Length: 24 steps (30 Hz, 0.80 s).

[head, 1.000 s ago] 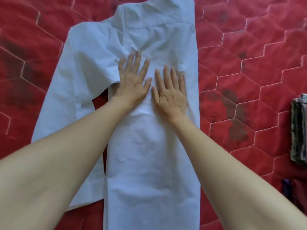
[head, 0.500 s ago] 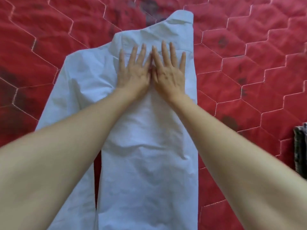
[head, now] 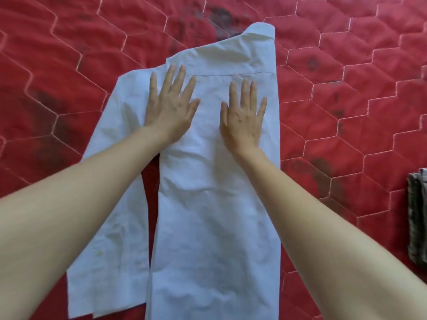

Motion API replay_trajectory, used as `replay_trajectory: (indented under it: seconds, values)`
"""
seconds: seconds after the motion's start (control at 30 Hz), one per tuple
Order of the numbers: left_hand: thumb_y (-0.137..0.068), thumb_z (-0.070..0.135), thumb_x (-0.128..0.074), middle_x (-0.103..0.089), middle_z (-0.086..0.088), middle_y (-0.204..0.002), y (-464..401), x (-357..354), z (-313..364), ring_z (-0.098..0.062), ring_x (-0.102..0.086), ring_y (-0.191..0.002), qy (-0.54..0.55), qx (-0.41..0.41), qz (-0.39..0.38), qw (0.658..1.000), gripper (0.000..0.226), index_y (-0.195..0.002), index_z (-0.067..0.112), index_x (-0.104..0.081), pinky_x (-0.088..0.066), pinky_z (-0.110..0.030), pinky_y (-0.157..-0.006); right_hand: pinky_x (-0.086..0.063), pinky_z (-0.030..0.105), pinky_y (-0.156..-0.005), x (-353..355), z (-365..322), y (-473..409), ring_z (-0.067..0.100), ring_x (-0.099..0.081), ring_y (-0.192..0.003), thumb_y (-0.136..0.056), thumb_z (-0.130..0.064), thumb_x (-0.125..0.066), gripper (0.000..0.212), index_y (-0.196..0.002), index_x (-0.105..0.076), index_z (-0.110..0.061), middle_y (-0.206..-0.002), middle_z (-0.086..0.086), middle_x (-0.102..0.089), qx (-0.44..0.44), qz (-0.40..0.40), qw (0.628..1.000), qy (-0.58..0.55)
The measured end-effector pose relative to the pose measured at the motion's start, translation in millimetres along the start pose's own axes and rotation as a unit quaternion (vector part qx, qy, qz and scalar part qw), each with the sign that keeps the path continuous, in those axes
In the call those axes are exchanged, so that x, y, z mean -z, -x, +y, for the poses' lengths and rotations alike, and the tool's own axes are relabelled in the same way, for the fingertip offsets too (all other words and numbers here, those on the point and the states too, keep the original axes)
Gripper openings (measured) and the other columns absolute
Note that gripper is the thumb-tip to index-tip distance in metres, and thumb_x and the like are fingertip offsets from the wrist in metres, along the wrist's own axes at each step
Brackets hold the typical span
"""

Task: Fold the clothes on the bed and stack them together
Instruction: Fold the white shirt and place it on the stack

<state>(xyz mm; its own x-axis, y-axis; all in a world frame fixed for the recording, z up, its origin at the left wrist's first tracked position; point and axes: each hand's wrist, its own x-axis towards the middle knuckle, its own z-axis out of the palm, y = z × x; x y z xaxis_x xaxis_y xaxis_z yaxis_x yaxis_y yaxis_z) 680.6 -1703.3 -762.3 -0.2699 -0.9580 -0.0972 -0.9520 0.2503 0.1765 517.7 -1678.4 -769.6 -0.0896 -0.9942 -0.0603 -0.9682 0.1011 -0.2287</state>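
White cotton shirt (head: 215, 204) spread lengthwise on red quilt (head: 69, 54), collar (head: 261, 33) at far end, hem out of view at near edge. Right side of shirt already folded in to a straight edge; left sleeve (head: 111, 215) lying loose beside shirt body, a strip of quilt showing between the two. Left hand (head: 169, 109) flat on shirt's left shoulder, fingers spread, palm down. Right hand (head: 242, 114) flat on shirt just below yoke seam, fingers straight and slightly fanned, thumb out. Hands apart, neither pinching cloth. Folded dark pile (head: 416, 215) well right of shirt, at frame edge, likely the stack to join.

Risks from here, as judged: palms sliding outward could drag thin cloth and undo right-hand fold; creases in shirt's middle could get pressed in rather than smoothed; loose left sleeve, if folded over unevenly, could leave a lopsided bundle apt to slip once set on pile.
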Motion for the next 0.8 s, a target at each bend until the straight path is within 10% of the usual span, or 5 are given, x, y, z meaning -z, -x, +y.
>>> replay_trajectory:
  seconds: [0.13,0.5,0.8]
  values:
    - [-0.102,0.033,-0.024,-0.02,-0.012,-0.159,122.2,2.1,-28.5,-0.03,-0.013,-0.148,0.063,0.022,0.079,0.995,0.053,-0.15,0.012,-0.029,-0.004,-0.052,-0.118,-0.002,0.044,-0.12,-4.6,-32.1,106.0,0.026,-0.009,-0.149,-0.102,-0.025,-0.035,0.051,-0.151,-0.026,-0.013,-0.159,0.013,-0.018,0.039,0.005,0.997,-0.072]
    - [-0.094,0.041,-0.027,-0.023,-0.014,-0.157,357.5,-33.0,-74.8,-0.031,-0.021,-0.145,-0.01,0.001,-0.128,0.992,0.063,-0.147,0.009,-0.036,-0.025,-0.056,-0.113,-0.02,0.046,-0.119,-47.6,-119.4,316.4,0.032,-0.024,-0.144,-0.096,-0.02,-0.052,0.055,-0.143,-0.038,0.003,-0.153,0.018,-0.031,0.085,-0.097,0.985,-0.116]
    - [-0.088,0.065,-0.032,-0.016,-0.014,-0.16,380.6,-31.7,-97.9,-0.031,-0.014,-0.148,0.035,-0.065,-0.152,0.986,0.08,-0.15,0.014,-0.029,-0.018,-0.051,-0.116,-0.025,0.047,-0.117,-52.8,-161.1,347.7,0.028,-0.034,-0.141,-0.095,-0.035,-0.057,0.062,-0.145,-0.038,-0.003,-0.15,0.011,-0.04,-0.08,-0.056,0.991,-0.095]
